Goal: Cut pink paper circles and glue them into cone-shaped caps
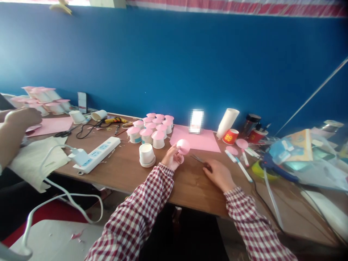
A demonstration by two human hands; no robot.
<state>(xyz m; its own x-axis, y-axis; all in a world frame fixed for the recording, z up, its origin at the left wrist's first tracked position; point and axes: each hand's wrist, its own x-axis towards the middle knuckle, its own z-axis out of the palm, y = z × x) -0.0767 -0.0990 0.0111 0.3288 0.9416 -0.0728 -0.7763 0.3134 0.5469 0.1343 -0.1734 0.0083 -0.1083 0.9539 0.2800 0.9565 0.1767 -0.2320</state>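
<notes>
My left hand (173, 158) is closed on a pink paper disc (183, 146), held up over the brown table (190, 185). To its right, my right hand (217, 174) grips scissors (198, 158) whose blades point left toward the disc. An upturned white cup (147, 153) stands left of my left hand on a round white base. Behind that cup are several white cups topped with pink discs (158, 136). A pink sheet (206, 141) lies beyond my hands.
A white power strip (99, 154) lies to the left, near another person's hand (24, 117). On the right are markers (244, 169), a red cup (230, 137), a white roll (228, 121), tape (280, 168) and a plastic bag (320, 159).
</notes>
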